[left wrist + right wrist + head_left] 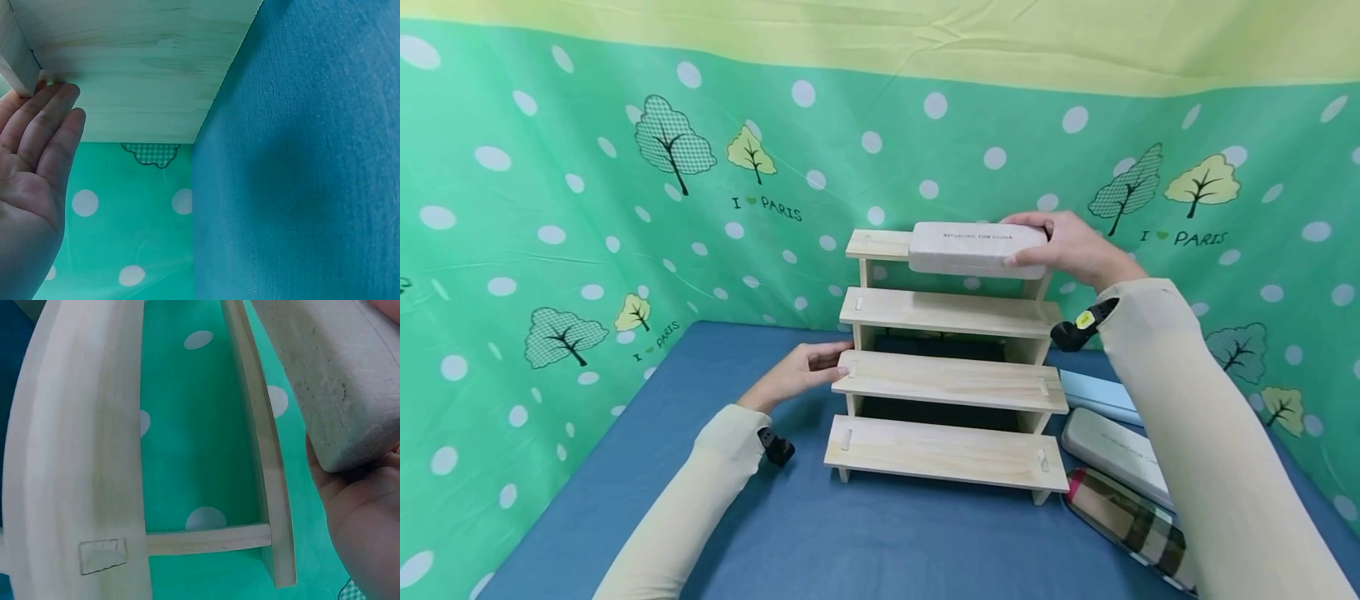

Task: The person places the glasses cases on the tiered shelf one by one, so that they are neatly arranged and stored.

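Note:
A four-tier wooden step rack [947, 377] stands on the blue cloth in the head view. My right hand [1078, 250] grips the right end of a light grey glasses case [966, 247] with printed lettering, held at the top tier. In the right wrist view the glasses case [340, 375] is tilted, apart from the top board in that picture. My left hand [797, 372] holds the left end of the rack's third board from the top, thumb at the board's edge. The left wrist view shows its fingers [53, 122] against the side panel under the board.
Right of the rack lie a light blue case [1097, 396], another grey glasses case [1116, 450] and a plaid case [1127, 521], partly covered by my right sleeve. A green dotted curtain [820, 108] hangs close behind the rack.

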`<act>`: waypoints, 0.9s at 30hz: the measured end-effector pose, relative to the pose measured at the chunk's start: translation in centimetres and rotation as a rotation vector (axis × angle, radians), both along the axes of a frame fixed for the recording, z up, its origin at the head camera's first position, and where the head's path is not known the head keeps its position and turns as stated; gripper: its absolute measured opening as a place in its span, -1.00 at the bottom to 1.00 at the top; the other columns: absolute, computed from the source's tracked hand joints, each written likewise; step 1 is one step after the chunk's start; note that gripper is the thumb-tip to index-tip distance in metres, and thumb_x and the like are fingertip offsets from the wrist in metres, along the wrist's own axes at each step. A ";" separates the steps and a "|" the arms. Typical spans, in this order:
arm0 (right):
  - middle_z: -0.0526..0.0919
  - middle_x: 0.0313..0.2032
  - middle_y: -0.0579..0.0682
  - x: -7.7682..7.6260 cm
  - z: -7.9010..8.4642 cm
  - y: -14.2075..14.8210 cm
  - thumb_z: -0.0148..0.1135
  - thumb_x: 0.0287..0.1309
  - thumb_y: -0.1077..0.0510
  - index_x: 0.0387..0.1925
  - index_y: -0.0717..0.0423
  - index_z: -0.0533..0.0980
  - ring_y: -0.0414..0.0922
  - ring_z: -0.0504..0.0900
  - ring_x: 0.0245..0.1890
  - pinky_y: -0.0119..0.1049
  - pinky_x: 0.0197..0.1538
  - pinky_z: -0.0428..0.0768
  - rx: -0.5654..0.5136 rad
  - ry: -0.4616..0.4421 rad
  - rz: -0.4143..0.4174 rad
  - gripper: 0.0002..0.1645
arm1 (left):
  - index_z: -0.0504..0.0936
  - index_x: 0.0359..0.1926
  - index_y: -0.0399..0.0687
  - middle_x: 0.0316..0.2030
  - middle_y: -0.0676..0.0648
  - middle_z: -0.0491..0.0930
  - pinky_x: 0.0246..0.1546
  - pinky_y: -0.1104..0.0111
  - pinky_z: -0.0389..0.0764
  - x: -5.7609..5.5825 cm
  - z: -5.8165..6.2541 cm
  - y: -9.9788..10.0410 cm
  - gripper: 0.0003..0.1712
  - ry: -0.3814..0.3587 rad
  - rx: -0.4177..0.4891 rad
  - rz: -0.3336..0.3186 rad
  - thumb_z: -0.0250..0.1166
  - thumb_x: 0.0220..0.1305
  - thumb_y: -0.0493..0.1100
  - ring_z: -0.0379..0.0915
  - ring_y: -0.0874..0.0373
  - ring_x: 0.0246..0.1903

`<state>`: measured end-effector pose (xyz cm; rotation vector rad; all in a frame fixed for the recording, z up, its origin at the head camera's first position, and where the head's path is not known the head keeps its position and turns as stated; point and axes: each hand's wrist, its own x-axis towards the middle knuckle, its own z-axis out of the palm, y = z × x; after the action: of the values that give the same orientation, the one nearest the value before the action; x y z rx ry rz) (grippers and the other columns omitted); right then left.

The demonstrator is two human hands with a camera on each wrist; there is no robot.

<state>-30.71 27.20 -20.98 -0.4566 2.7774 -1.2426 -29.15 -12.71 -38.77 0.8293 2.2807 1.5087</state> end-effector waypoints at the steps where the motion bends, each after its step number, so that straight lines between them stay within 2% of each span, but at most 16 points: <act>1: 0.40 0.17 0.05 -0.1 0.1 -0.1 0.37 0.02 0.07 0.30 0.03 0.33 -0.05 0.37 0.01 -0.18 -0.02 0.39 0.005 0.000 0.000 -0.22 | 0.26 0.34 -0.31 0.25 -0.29 0.36 0.15 0.11 0.41 0.0 0.0 0.0 -0.37 0.006 0.001 -0.001 0.20 0.31 -0.18 0.33 -0.12 0.21; 9: 0.34 0.22 0.07 -1.2 0.8 -0.4 0.39 0.03 0.01 0.33 0.04 0.28 -0.04 0.32 0.07 -0.15 0.04 0.34 -0.004 -0.021 -0.006 -0.16 | 0.25 0.33 -0.34 0.23 -0.31 0.36 0.14 0.14 0.42 -0.1 -0.1 -0.1 -0.39 0.026 0.002 -0.015 0.18 0.32 -0.22 0.34 -0.13 0.20; 14: 0.34 0.22 0.10 -2.0 0.6 -0.7 0.37 0.04 0.01 0.33 0.06 0.27 0.00 0.31 0.08 -0.07 0.08 0.32 -0.001 0.000 0.007 -0.17 | 0.26 0.34 -0.29 0.25 -0.28 0.36 0.14 0.15 0.43 -0.1 0.1 -0.1 -0.36 0.022 -0.016 -0.006 0.20 0.31 -0.16 0.34 -0.09 0.20; 17: 0.31 0.25 0.10 -2.4 0.2 -1.0 0.36 0.04 0.01 0.35 0.04 0.24 0.02 0.29 0.12 -0.05 0.10 0.31 -0.017 -0.032 -0.002 -0.15 | 0.26 0.34 -0.28 0.25 -0.27 0.35 0.15 0.14 0.42 -0.1 0.1 0.0 -0.36 0.014 -0.020 -0.006 0.21 0.31 -0.16 0.34 -0.08 0.20; 21: 0.26 0.27 0.09 -2.6 -0.3 -1.4 0.37 0.04 0.02 0.37 -0.01 0.22 0.01 0.28 0.12 -0.11 0.07 0.36 -0.045 -0.090 -0.019 -0.13 | 0.26 0.34 -0.29 0.25 -0.28 0.35 0.16 0.13 0.41 0.0 0.0 -0.1 -0.37 0.010 -0.025 -0.007 0.20 0.31 -0.17 0.34 -0.09 0.21; 27: 0.27 0.26 0.06 -3.0 -0.3 -1.6 0.36 0.06 0.00 0.38 -0.07 0.21 -0.01 0.31 0.08 -0.23 -0.04 0.42 -0.039 -0.112 -0.006 -0.14 | 0.26 0.34 -0.26 0.25 -0.25 0.36 0.15 0.16 0.42 -0.1 0.0 -0.2 -0.35 0.010 -0.031 0.004 0.20 0.32 -0.12 0.35 -0.06 0.21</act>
<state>-33.74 25.59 -21.24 -0.3695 2.6686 -1.2838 -29.23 -12.94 -38.76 0.8258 2.3086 1.4700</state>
